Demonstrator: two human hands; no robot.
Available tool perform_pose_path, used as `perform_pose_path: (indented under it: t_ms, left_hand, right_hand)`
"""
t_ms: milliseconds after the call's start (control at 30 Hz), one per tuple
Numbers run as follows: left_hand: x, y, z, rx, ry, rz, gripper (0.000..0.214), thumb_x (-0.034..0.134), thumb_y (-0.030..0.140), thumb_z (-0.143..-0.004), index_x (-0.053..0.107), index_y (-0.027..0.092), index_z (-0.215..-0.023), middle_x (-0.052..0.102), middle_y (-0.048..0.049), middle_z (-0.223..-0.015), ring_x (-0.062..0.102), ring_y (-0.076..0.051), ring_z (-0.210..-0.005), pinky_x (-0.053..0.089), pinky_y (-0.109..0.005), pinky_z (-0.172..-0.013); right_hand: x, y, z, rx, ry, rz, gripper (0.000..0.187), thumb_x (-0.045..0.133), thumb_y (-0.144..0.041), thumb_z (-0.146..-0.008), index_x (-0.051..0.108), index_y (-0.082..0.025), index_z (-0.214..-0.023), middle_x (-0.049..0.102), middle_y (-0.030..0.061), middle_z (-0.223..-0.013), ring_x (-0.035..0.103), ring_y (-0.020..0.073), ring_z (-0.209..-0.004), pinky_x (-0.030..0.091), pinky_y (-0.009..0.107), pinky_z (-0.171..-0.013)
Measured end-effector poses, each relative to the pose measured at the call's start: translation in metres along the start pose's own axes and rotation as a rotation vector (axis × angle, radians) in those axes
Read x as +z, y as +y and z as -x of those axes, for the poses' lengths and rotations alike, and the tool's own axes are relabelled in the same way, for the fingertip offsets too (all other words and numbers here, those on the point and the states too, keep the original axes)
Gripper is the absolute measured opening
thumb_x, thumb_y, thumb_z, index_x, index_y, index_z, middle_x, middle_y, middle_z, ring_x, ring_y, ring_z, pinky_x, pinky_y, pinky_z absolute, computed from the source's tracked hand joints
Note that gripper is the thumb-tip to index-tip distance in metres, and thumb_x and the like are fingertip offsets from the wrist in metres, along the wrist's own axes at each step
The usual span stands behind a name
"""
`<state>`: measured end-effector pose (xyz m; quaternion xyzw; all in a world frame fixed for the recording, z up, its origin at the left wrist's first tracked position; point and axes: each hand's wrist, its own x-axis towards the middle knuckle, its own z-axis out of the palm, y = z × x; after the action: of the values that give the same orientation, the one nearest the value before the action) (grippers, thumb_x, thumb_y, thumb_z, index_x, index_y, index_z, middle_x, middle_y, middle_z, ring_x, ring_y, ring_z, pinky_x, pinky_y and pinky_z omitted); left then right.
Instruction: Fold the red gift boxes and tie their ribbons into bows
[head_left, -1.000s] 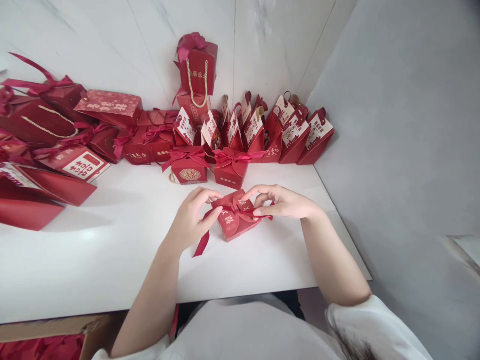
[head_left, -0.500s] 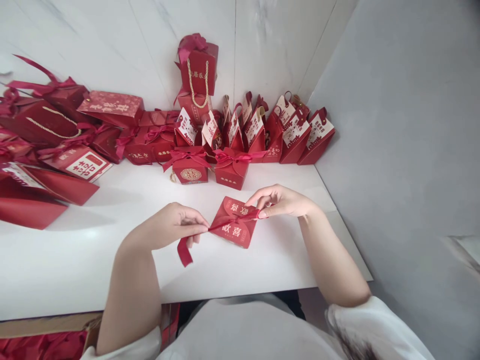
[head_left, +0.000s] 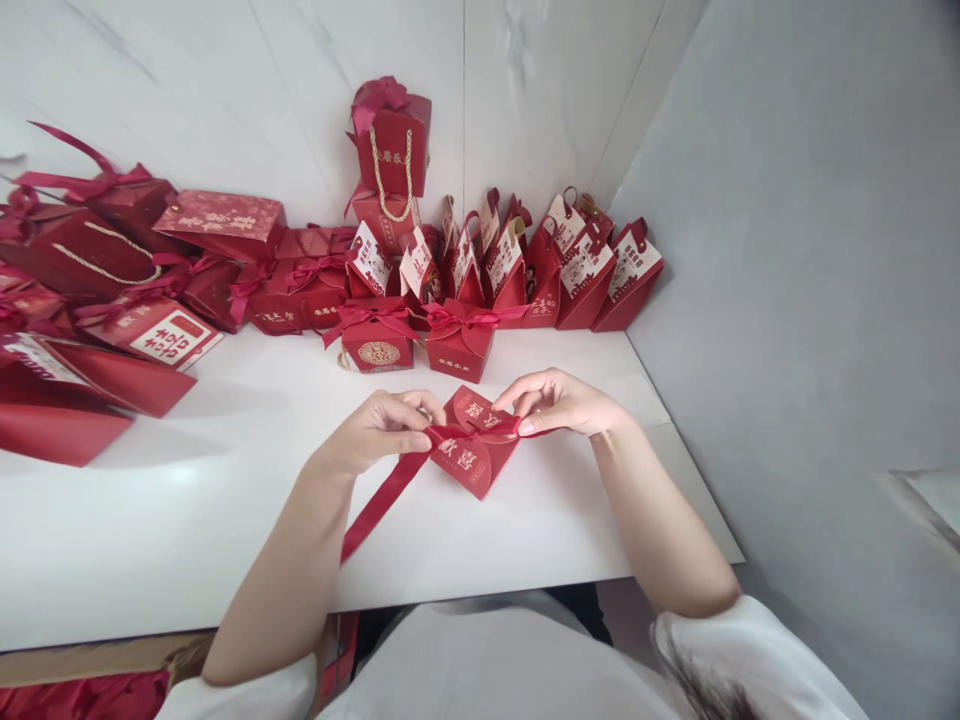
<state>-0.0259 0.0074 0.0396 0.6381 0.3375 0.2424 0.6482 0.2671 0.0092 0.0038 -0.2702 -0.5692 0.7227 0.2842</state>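
Observation:
A small red gift box (head_left: 480,468) with pale printed characters rests on the white table, turned cornerwise to me. Across its top runs a dark red ribbon (head_left: 384,508), gathered at the middle of the box. My left hand (head_left: 394,428) pinches the ribbon at the box's left edge, and a long tail hangs from it toward the table's front. On the other side, my right hand (head_left: 559,405) grips the ribbon between thumb and fingers, close above the box's right corner. Both hands are closed.
Finished-looking red boxes with bows (head_left: 460,345) and tagged triangular boxes (head_left: 628,275) line the wall behind. More red boxes (head_left: 176,335) crowd the left side. A grey wall (head_left: 787,300) bounds the right. At lower left, a carton (head_left: 90,660) holds red ribboned items below the table edge.
My left hand has moved right and slightly up along the ribbon, closer to the box, leaving a longer tail hanging. The box has turned a little; my right hand keeps its grip.

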Motion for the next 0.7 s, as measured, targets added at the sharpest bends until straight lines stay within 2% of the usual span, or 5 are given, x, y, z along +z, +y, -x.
perform_pose_path:
  t_ms: [100,233,400,567,700]
  left_hand:
    - [0.016,0.000,-0.009,-0.017,0.073,0.059,0.040,0.078,0.056,-0.069,0.075,0.018,-0.058,0.072,-0.0163,-0.109,0.068,-0.022,-0.070,0.055,-0.032,-0.055]
    - [0.031,-0.008,-0.020,-0.153,0.147,0.305,0.040,0.083,0.053,-0.064,0.077,0.017,-0.082,0.076,-0.0124,-0.097,0.064,-0.013,-0.054,0.052,-0.024,-0.049]
    - [0.032,-0.009,-0.024,-0.139,0.219,0.360,0.031,0.079,0.042,-0.075,0.077,0.017,-0.093,0.076,-0.0100,-0.099,0.072,-0.016,-0.071,0.057,-0.024,-0.064]
    - [0.036,-0.002,-0.018,-0.108,0.267,0.340,0.031,0.074,0.039,-0.082,0.074,0.018,-0.104,0.076,-0.0098,-0.102,0.074,-0.023,-0.088,0.060,-0.032,-0.075]
    - [0.033,-0.001,-0.012,-0.081,0.305,0.275,0.028,0.072,0.039,-0.084,0.073,0.017,-0.101,0.076,-0.0091,-0.098,0.073,-0.022,-0.090,0.060,-0.032,-0.079]
  right_hand:
    - [0.004,0.002,-0.001,-0.064,0.077,-0.051,0.030,0.086,-0.029,-0.069,0.077,-0.018,-0.096,0.076,0.0032,-0.077,0.071,0.0143,-0.068,0.058,0.026,-0.068]
    - [0.010,0.008,-0.008,-0.156,0.220,-0.103,0.020,0.088,-0.030,-0.066,0.078,-0.021,-0.081,0.077,0.0027,-0.077,0.071,0.0160,-0.070,0.059,0.029,-0.071]
    - [0.017,0.017,-0.020,-0.194,0.366,-0.199,0.022,0.090,-0.034,-0.063,0.078,-0.022,-0.076,0.076,0.0004,-0.073,0.070,0.0136,-0.066,0.058,0.027,-0.069]
    - [0.022,0.021,-0.026,-0.218,0.343,-0.221,0.025,0.088,-0.027,-0.065,0.078,-0.026,-0.088,0.078,-0.0006,-0.083,0.072,0.0142,-0.073,0.058,0.028,-0.073]
    - [0.027,0.021,-0.029,-0.215,0.356,-0.221,0.031,0.090,-0.029,-0.064,0.078,-0.026,-0.092,0.078,-0.0006,-0.084,0.072,0.0152,-0.074,0.058,0.030,-0.077]
